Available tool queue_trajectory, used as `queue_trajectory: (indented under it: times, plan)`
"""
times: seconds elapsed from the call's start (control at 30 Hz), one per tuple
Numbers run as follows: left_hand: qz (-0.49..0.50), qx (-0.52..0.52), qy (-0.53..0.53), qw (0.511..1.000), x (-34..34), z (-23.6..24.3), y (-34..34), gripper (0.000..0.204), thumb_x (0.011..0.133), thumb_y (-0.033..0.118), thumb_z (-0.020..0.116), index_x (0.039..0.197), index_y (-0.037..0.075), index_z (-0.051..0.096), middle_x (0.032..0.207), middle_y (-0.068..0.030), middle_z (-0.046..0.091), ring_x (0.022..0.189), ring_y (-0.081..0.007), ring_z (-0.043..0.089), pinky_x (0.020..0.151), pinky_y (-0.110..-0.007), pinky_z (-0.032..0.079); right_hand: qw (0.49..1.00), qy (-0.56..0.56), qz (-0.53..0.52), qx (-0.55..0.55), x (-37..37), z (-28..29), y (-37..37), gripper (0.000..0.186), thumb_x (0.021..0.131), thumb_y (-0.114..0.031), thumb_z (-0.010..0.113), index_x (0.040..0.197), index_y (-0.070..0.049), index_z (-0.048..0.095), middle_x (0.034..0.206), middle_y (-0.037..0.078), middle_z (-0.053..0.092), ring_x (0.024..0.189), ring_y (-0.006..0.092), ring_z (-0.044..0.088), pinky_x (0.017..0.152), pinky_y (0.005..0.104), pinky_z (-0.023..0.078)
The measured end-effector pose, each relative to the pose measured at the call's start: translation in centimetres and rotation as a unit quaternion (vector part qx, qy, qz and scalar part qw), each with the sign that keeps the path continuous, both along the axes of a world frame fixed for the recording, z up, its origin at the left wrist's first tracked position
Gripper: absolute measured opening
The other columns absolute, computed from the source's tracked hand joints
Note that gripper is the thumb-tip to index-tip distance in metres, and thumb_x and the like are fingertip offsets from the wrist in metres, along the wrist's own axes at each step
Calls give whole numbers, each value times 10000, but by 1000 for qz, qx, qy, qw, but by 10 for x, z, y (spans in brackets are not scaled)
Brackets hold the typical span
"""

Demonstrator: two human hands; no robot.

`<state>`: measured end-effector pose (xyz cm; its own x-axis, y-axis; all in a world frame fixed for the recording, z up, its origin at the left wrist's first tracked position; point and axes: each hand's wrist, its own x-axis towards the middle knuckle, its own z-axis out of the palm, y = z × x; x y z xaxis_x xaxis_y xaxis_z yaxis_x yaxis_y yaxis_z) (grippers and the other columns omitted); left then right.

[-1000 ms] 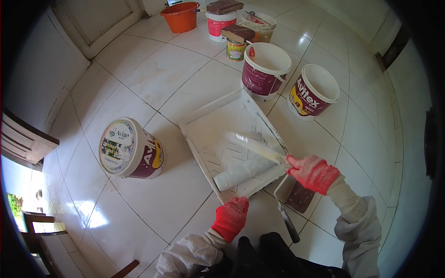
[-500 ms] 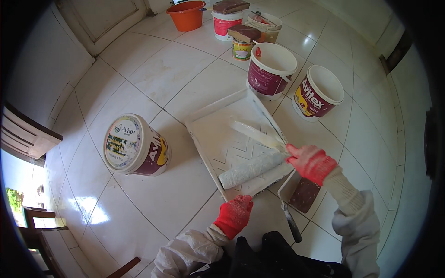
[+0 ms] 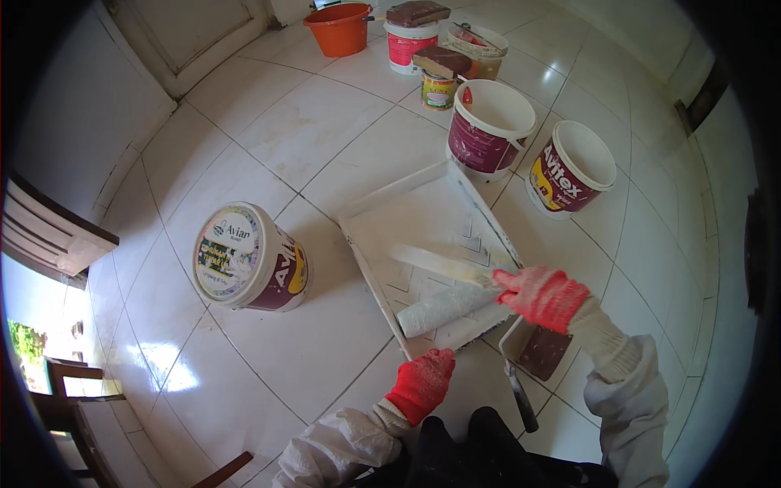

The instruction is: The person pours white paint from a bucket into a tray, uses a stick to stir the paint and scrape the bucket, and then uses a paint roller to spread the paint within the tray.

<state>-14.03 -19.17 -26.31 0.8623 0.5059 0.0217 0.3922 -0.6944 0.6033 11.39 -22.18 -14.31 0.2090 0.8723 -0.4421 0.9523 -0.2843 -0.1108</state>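
My right hand (image 3: 547, 299), in a red glove, is closed around the end of a flat, paint-coated stick (image 3: 439, 263). The stick reaches left over the white paint tray (image 3: 399, 213), its far end at the paint-smeared bed. My left hand (image 3: 421, 386), gloved alike, is closed on the tray's near edge at the left corner. Across the tray's near end lies a paint roller (image 3: 443, 311) with a white-coated sleeve. Its wire frame hangs over the near side, and its dark handle (image 3: 521, 398) points toward me. Part of the roller's right end is hidden by my right hand.
A lidded paint bucket (image 3: 252, 256) stands left of the tray. Beyond it are two open paint buckets (image 3: 488, 146) (image 3: 569, 171), a small can (image 3: 438, 91) and an orange basin (image 3: 340, 31). A brown block (image 3: 543, 351) lies beside the roller frame.
The stick's far end has swept left and toward me across the tray, showing more grooves behind it. The whole view has shifted slightly. My left hand stays at the tray edge.
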Motion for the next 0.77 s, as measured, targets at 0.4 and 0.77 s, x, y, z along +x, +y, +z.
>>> queue_trajectory:
  times: [0.4, 0.77]
  plan:
    - [-6, -16, -6, 1000, -1, 2, -1, 135, 905, 224, 510, 946, 95, 505, 814, -136, 602, 690, -337, 623, 544, -479, 470, 997, -15, -26, 65, 7, 1, 1, 402, 890, -369, 557, 1207, -122, 562, 770, 203, 621, 721, 359, 622, 637, 454, 478]
    - [-6, -15, -3, 1000, 4, -1, -1, 150, 904, 250, 525, 935, 105, 503, 840, -136, 615, 674, -350, 626, 538, -499, 464, 999, -1, -10, 52, -3, -8, 16, 510, 867, -421, 587, 1259, -103, 519, 830, 226, 638, 794, 388, 628, 688, 464, 492]
